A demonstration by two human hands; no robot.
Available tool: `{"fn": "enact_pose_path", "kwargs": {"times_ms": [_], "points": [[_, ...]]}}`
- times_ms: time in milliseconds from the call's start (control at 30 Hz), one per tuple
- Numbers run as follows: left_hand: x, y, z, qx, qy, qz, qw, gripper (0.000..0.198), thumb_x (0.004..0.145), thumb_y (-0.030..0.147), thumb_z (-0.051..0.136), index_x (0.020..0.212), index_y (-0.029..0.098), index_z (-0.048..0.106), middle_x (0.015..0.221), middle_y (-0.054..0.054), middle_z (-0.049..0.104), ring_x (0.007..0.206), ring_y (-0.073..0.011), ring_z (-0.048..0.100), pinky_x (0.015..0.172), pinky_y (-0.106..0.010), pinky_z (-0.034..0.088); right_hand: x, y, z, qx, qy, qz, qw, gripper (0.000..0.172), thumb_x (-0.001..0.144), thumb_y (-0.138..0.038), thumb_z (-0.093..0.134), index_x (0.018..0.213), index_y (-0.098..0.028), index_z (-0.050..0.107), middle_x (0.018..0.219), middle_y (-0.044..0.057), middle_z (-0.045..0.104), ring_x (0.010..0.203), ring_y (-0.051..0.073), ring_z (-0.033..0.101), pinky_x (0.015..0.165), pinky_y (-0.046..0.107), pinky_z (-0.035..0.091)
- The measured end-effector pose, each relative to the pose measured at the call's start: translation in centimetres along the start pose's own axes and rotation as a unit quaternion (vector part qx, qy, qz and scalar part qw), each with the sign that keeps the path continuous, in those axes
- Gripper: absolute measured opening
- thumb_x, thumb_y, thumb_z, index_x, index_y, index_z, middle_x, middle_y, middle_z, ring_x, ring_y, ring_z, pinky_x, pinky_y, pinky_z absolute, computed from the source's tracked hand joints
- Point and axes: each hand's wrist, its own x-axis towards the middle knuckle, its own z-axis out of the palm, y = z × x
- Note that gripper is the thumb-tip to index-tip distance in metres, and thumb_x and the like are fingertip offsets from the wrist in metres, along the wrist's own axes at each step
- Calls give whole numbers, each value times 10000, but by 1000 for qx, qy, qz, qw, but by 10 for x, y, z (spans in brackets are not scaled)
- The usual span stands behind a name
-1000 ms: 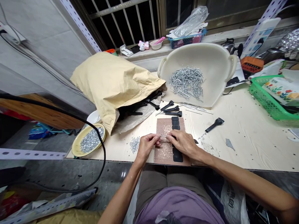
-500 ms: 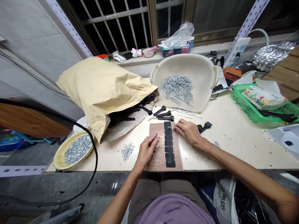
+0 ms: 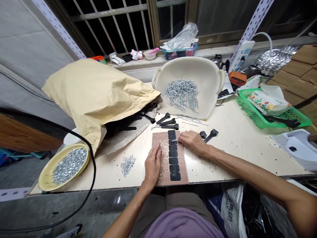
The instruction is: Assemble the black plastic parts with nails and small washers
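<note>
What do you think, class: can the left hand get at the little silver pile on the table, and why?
Probably yes: the pile lies just left of the left hand, only flat table seems to come between, and the hand looks empty.

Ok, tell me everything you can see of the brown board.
The board looks thin and roughly rectangular, perhaps wood or card. A row of black pads runs along its length, right of centre; pale specks cover much of the left part. It lies flat on the table, by the front edge. The left hand overlaps its left edge, the right hand its right edge; firm contact is unclear.
</note>
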Motion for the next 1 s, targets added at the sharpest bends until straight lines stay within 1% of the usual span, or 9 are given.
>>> {"fn": "enact_pose_path", "kwargs": {"times_ms": [67,233,400,433,567,733,800,900,1000], "points": [[0,-1,0,-2,0,-5,1000,378,940,316,377,1265,197,528,1213,-85,598,1066,-184,578,925,-331,443,-1,-2,-1,-3,10,13,1000,261,958,-175,361,797,-137,562,697,12,534,622,100,437,558,245,333],[0,-3,0,-2,2,-5,1000,368,940,306,367,1252,210,538,1194,-81,609,1032,-183,596,890,-328,462,-6,-10,1,34,-20,-240,970,198,936,-128,394,828,-163,556,709,-20,527,631,86,446,527,221,350],[0,-2,0,1,-3,-16,1000,381,943,310,354,1274,214,515,1174,-85,613,947,-180,624,833,-327,481,14,12,8,25,14,-58,998,241,950,-150,355,812,-132,552,698,3,514,638,96,437,518,214,390],[-1,-2,0,0,-2,-17,1000,380,942,310,356,1273,215,516,1169,-85,615,933,-178,627,826,-325,483,13,12,7,29,10,-59,998,249,953,-156,348,809,-135,551,694,3,512,642,99,439,524,220,399],[0,-1,0,-3,-5,-22,1000,375,942,308,354,1264,215,522,1147,-79,622,879,-162,631,814,-315,481,1,3,2,74,-47,-215,973,207,948,-143,359,879,-160,554,756,-5,544,692,100,465,568,234,425],[1,0,-1,-6,-6,-27,1000,379,944,311,347,1264,200,518,1095,-81,635,839,-155,624,798,-309,482,13,17,3,47,-43,-69,996,285,973,-184,296,835,-142,542,727,14,536,654,104,445,523,227,403],[1,0,-1,-10,-3,-26,1000,376,942,311,350,1258,202,521,1112,-83,628,826,-151,624,793,-307,483,16,21,5,48,-42,-84,994,292,974,-193,293,831,-138,542,721,12,532,660,107,443,526,226,403],[1,-1,0,-12,-2,-26,1000,375,942,310,350,1256,202,524,1125,-84,623,826,-151,622,799,-310,481,13,17,6,59,-48,-180,981,256,963,-160,314,865,-142,550,751,6,543,689,109,450,543,227,409],[1,-3,1,-12,0,-22,1000,376,942,309,352,1261,203,521,1110,-83,629,841,-154,623,807,-312,481,12,17,5,48,-27,-125,991,267,966,-178,314,863,-138,557,732,11,526,676,113,435,529,227,398]]}}
